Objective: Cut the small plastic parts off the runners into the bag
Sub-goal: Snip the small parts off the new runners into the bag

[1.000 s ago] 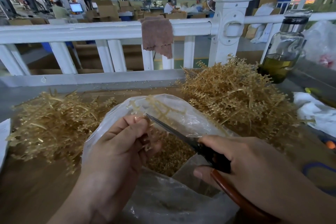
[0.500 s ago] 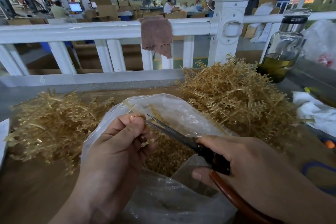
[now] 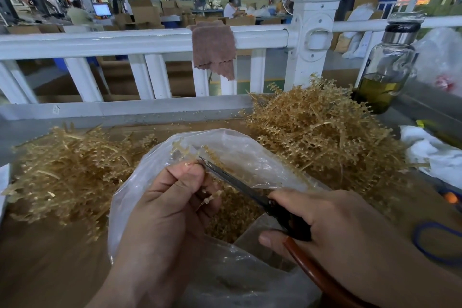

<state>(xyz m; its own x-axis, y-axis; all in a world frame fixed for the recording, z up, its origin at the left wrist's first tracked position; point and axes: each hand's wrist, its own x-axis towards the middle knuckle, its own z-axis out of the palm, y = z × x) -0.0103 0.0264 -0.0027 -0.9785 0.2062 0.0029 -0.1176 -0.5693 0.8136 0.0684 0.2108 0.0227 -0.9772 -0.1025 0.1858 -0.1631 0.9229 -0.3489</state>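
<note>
My left hand (image 3: 170, 205) pinches a thin tan plastic runner (image 3: 183, 151) over the mouth of a clear plastic bag (image 3: 235, 147). My right hand (image 3: 332, 227) grips scissors (image 3: 240, 185) with dark blades and a red-brown handle. The blades look closed, their tip touching the runner right at my left thumb. Small cut tan parts (image 3: 232, 210) fill the bottom of the bag. A few parts still hang on the runner below my fingers.
A pile of tan runners (image 3: 322, 132) lies at the right, another pile (image 3: 70, 172) at the left. A glass bottle (image 3: 385, 67) of olive liquid stands far right, white cloth (image 3: 430, 155) beside it. A white railing (image 3: 140, 41) with a brown rag (image 3: 213, 50) borders the back. A blue band (image 3: 435, 242) lies on the table.
The scissor blades opened slightly, then closed at the runner by my left thumb. My left hand shifted the runner a little. Both hands stay over the bag.
</note>
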